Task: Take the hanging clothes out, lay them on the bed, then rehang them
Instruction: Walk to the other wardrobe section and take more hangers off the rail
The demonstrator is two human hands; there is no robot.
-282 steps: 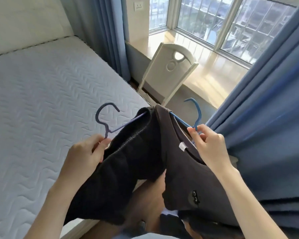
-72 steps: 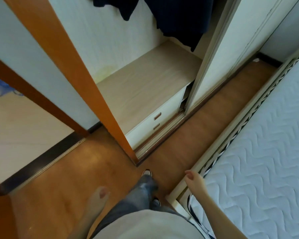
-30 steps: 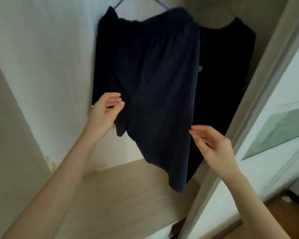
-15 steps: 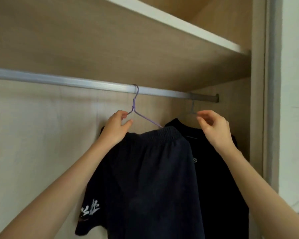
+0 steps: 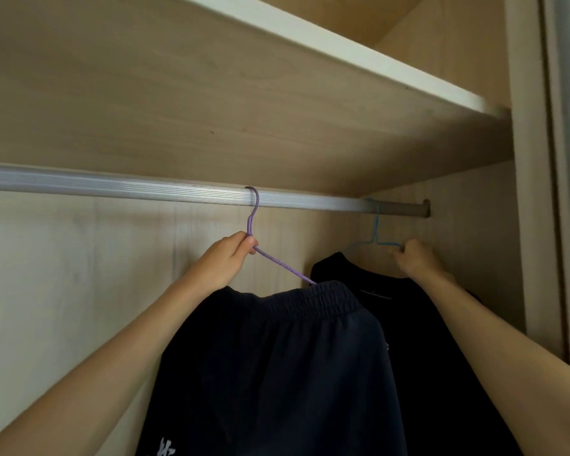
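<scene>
Two dark garments hang from a silver wardrobe rail (image 5: pixel 145 189). Dark navy shorts (image 5: pixel 277 366) with an elastic waistband and white print hang on a purple wire hanger (image 5: pixel 252 218). My left hand (image 5: pixel 226 261) is closed on that hanger just below its hook. Behind and to the right, a black shirt (image 5: pixel 418 340) hangs on a light blue hanger (image 5: pixel 374 232) near the rail's right end. My right hand (image 5: pixel 412 258) grips the right shoulder of the blue hanger. Both hooks sit on the rail.
A wooden shelf (image 5: pixel 277 77) lies close above the rail. The wardrobe's side panel (image 5: pixel 474 241) stands just right of the blue hanger, and the door frame (image 5: pixel 560 192) runs down the right edge. The pale back wall (image 5: pixel 63 274) is bare on the left.
Over the last second my view tilted up from the garments to the rail. Both hands rose to the hangers; the right hand, open half a second ago, has now closed on the blue hanger.
</scene>
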